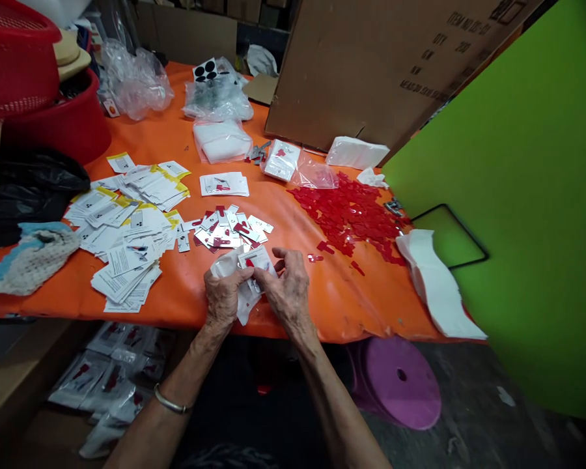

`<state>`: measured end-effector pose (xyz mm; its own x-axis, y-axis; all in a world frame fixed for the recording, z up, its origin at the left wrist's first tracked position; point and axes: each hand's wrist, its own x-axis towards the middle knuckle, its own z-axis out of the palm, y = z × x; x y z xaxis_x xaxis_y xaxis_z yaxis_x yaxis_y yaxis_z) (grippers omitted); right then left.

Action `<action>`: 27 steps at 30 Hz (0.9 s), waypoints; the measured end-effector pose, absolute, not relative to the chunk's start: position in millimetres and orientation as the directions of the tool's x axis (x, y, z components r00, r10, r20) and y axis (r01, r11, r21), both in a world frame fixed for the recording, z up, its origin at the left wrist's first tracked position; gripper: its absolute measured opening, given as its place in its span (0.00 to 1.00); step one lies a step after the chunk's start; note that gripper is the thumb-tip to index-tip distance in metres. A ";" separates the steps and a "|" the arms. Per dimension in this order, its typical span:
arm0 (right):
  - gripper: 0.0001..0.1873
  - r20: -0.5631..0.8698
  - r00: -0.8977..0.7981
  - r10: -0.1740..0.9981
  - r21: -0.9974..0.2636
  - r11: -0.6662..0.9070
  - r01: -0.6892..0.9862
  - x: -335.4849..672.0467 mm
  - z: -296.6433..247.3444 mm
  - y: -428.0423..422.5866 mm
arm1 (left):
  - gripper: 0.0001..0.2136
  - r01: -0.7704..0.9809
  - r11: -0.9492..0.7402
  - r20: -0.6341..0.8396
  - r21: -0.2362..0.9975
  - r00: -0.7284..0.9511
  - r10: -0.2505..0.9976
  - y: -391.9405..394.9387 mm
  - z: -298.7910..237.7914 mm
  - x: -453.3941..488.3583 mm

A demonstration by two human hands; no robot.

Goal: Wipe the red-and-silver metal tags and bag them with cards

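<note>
My left hand and my right hand meet at the near edge of the orange table. Both are closed on a small clear plastic packet with a printed white card and a red piece inside. Just beyond my hands lies a scatter of filled small packets with red pieces showing. A heap of loose red plastic pieces lies to the right. Stacks of printed white and yellow cards spread to the left.
Red baskets and a black bag stand far left. Clear bags, white pads and a cardboard box are at the back. A green board rises on the right. A purple stool stands below.
</note>
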<state>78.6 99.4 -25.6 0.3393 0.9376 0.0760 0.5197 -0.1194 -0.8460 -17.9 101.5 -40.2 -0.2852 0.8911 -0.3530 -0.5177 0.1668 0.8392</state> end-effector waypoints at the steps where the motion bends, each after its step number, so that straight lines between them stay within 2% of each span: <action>1: 0.17 0.072 0.316 0.946 -0.849 -0.108 0.518 77.8 -26.1 100.5 | 0.08 -0.519 0.165 -0.351 0.838 -0.284 0.892 101.3 -40.1 -17.3; 4: 0.07 -0.024 0.214 0.977 -0.884 -0.120 0.452 75.4 -24.4 103.4 | 0.09 -0.534 0.172 -0.363 0.828 -0.274 0.891 101.5 -37.2 -17.0; 7: 0.13 -0.006 0.247 0.969 -0.895 -0.115 0.432 78.5 -12.7 102.4 | 0.11 -0.609 0.223 -0.434 0.761 -0.223 0.873 105.8 -31.3 -24.2; 9: 0.15 0.000 0.288 0.958 -0.924 -0.110 0.367 85.2 0.7 96.8 | 0.10 -0.718 0.281 -0.511 0.637 -0.121 0.851 111.5 -26.7 -34.0; 10: 0.14 -0.046 0.279 0.959 -0.948 -0.129 0.289 89.4 7.8 92.3 | 0.08 -0.770 0.294 -0.534 0.566 -0.071 0.842 114.5 -24.5 -39.4; 12: 0.14 -0.235 0.160 0.959 -0.963 -0.252 0.096 97.0 19.9 80.8 | 0.06 -0.839 0.283 -0.548 0.465 -0.021 0.836 119.6 -20.9 -48.6; 15: 0.14 -0.539 -0.142 0.830 -0.832 -0.551 -0.062 99.9 27.4 63.4 | 0.05 -0.856 0.219 -0.531 0.467 -0.074 0.844 122.0 -18.8 -53.5; 17: 0.13 -0.629 -0.280 0.725 -0.741 -0.668 -0.066 95.4 25.9 56.2 | 0.05 -0.844 0.201 -0.520 0.498 -0.105 0.848 121.0 -19.0 -51.6; 19: 0.11 -0.645 -0.331 0.689 -0.713 -0.698 -0.065 88.9 22.1 54.3 | 0.05 -0.835 0.210 -0.522 0.509 -0.105 0.846 119.5 -19.4 -48.4; 27: 0.09 -0.652 -0.317 0.689 -0.700 -0.708 -0.098 83.4 8.1 67.0 | 0.07 -0.818 0.325 -0.585 0.474 -0.017 0.811 115.8 -19.3 -38.1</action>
<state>83.4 67.0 8.1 -0.3166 0.6886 -0.6524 -0.0978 -0.7078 -0.6996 -38.1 115.8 -19.3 -0.0170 0.8107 -0.5852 -0.8184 0.3249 0.4739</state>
